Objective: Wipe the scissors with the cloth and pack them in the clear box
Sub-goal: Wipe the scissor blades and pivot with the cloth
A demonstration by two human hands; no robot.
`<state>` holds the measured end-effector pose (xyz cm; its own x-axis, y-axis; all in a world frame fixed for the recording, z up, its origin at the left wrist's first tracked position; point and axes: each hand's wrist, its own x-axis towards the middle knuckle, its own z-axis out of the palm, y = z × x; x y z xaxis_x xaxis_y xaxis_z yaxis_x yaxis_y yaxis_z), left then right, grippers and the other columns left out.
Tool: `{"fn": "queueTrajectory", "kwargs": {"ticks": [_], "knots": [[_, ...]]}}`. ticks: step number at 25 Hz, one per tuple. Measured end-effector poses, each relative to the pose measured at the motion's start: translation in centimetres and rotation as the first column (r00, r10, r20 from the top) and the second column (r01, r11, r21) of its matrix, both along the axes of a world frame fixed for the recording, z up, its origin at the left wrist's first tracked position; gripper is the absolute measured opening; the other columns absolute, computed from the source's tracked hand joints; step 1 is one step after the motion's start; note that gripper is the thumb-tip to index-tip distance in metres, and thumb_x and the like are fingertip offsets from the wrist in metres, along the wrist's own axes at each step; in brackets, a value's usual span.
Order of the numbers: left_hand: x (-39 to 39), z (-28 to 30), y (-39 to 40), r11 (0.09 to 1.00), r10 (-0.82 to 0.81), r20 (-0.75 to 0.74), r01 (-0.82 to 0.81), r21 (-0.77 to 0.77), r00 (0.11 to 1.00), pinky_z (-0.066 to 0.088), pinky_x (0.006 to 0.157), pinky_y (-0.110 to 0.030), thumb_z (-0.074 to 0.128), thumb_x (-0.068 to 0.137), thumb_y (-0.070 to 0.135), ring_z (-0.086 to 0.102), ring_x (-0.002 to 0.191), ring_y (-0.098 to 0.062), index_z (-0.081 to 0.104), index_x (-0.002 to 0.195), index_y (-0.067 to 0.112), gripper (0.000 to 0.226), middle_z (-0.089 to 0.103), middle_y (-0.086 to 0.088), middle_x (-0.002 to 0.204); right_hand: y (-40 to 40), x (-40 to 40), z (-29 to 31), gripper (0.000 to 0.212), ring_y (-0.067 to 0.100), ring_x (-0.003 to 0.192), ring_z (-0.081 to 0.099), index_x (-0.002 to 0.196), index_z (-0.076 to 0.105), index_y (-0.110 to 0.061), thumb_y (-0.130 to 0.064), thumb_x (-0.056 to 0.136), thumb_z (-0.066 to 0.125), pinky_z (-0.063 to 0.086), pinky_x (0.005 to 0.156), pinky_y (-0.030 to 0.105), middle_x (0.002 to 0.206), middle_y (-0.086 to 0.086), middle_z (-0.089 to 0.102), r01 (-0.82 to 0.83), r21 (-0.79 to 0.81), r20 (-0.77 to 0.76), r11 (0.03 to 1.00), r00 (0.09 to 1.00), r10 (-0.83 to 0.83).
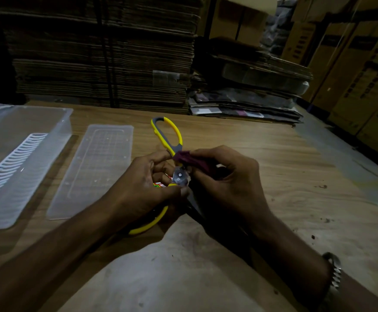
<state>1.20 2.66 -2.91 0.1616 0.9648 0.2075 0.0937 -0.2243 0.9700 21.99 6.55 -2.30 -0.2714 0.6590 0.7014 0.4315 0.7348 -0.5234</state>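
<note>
Scissors (pixel 168 140) held between left hand (pixel 143 188) and cloth-pinching right hand (pixel 226 181).

Wood table (pixel 273 176): clear box (pixel 14 140) far left, lid (pixel 93 172) beside.

One head-worn view looks forward and down, close over the wooden table (pixel 262 154).

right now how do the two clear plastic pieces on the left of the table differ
The clear box at the far left is wider and has raised walls; the flat lid beside it is narrower and lies low on the table. The clear box shows a white ribbed strip inside, while the flat lid shows a faint grid pattern. Both are translucent, rectangular and untouched by either hand.
</note>
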Motion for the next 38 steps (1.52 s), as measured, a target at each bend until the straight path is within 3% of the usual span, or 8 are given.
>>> {"fn": "queueTrajectory", "kwargs": {"ticks": [4, 7, 14, 21, 25, 30, 33, 38], "knots": [[0.0, 0.2, -0.2, 0.999, 0.006, -0.023, -0.007, -0.051, 1.0, 0.066, 0.061, -0.035, 0.087, 0.081, 0.0, 0.076, 0.076, -0.019, 0.067, 0.12, 0.007, 0.045, 0.072, -0.021, 0.09, 1.4, 1.2, 0.4, 0.03, 0.006, 0.093, 0.074, 0.117, 0.081, -0.018, -0.007, 0.089, 0.082, 0.062, 0.08, 0.029, 0.102, -0.005, 0.079, 0.138, -0.068, -0.092, 0.988, 0.985, -0.144], [0.5, 0.4, -0.3, 0.998, 0.032, -0.02, -0.033, -0.045, 0.999, 0.064, 0.06, -0.027, 0.085, 0.083, -0.001, 0.076, 0.073, -0.016, 0.067, 0.114, 0.026, 0.045, 0.076, -0.003, 0.081, 1.8, 2.2, 1.0, 0.03, 0.002, 0.099, 0.073, 0.121, 0.078, -0.022, -0.014, 0.092, 0.082, 0.062, 0.086, 0.024, 0.105, -0.011, 0.077, 0.205, -0.09, -0.15, 0.975, 0.965, -0.217], [0.2, 0.0, -0.1, 1.0, 0.013, 0.009, -0.013, -0.008, 1.0, 0.065, 0.071, -0.031, 0.085, 0.082, -0.008, 0.078, 0.083, -0.021, 0.068, 0.13, 0.019, 0.058, 0.078, -0.014, 0.091, -0.3, -0.2, 0.2, 0.034, 0.007, 0.092, 0.076, 0.112, 0.082, -0.017, -0.003, 0.081, 0.085, 0.063, 0.075, 0.031, 0.102, -0.006, 0.08, -0.006, -0.044, -0.024, 0.999, 1.0, 0.005], [0.6, 0.1, -0.2, 1.0, -0.005, 0.005, 0.005, -0.027, 1.0, 0.061, 0.059, -0.025, 0.087, 0.081, -0.002, 0.074, 0.075, -0.021, 0.07, 0.113, 0.017, 0.041, 0.074, -0.011, 0.086, 1.9, 2.5, 1.1, 0.027, 0.003, 0.101, 0.074, 0.118, 0.079, -0.023, -0.016, 0.092, 0.081, 0.064, 0.089, 0.033, 0.106, -0.012, 0.078, 0.218, -0.153, -0.158, 0.964, 0.957, -0.241], [0.5, 0.1, -0.3, 0.999, 0.015, 0.014, -0.015, -0.038, 1.0, 0.063, 0.057, -0.027, 0.085, 0.082, -0.004, 0.076, 0.073, -0.015, 0.068, 0.117, 0.006, 0.04, 0.075, -0.002, 0.082, 0.8, 1.9, 1.7, 0.028, 0.005, 0.099, 0.076, 0.114, 0.078, -0.025, -0.011, 0.09, 0.082, 0.064, 0.085, 0.025, 0.104, -0.012, 0.079, 0.106, -0.166, -0.2, 0.98, 0.97, -0.139], [0.4, 0.3, -0.5, 0.999, -0.009, 0.022, 0.01, -0.034, 1.0, 0.064, 0.06, -0.029, 0.083, 0.084, -0.006, 0.079, 0.08, -0.015, 0.068, 0.126, 0.012, 0.048, 0.079, -0.007, 0.091, 0.2, 0.4, 0.2, 0.028, 0.01, 0.091, 0.078, 0.108, 0.083, -0.019, -0.006, 0.084, 0.087, 0.065, 0.077, 0.039, 0.099, -0.007, 0.081, 0.016, -0.179, -0.102, 0.984, 0.994, -0.035], [0.5, 0.4, -0.6, 0.999, -0.001, 0.021, 0.002, -0.051, 1.0, 0.065, 0.059, -0.031, 0.084, 0.083, -0.007, 0.076, 0.077, -0.02, 0.069, 0.112, 0.015, 0.039, 0.072, -0.018, 0.088, 1.5, 1.5, 0.7, 0.026, 0.01, 0.097, 0.078, 0.11, 0.082, -0.019, -0.011, 0.086, 0.086, 0.066, 0.087, 0.04, 0.101, -0.007, 0.082, 0.039, -0.278, -0.214, 0.96, 0.972, -0.102], [0.6, 0.6, -0.7, 0.998, 0.013, 0.01, -0.012, -0.065, 1.0, 0.06, 0.057, -0.021, 0.083, 0.084, -0.008, 0.076, 0.069, -0.01, 0.068, 0.123, 0.007, 0.045, 0.077, -0.003, 0.084, 2.6, 3.1, 1.3, 0.026, 0.005, 0.104, 0.075, 0.116, 0.079, -0.017, -0.013, 0.091, 0.082, 0.064, 0.09, 0.027, 0.107, -0.008, 0.08, 0.131, -0.234, -0.275, 0.963, 0.942, -0.195]]}}
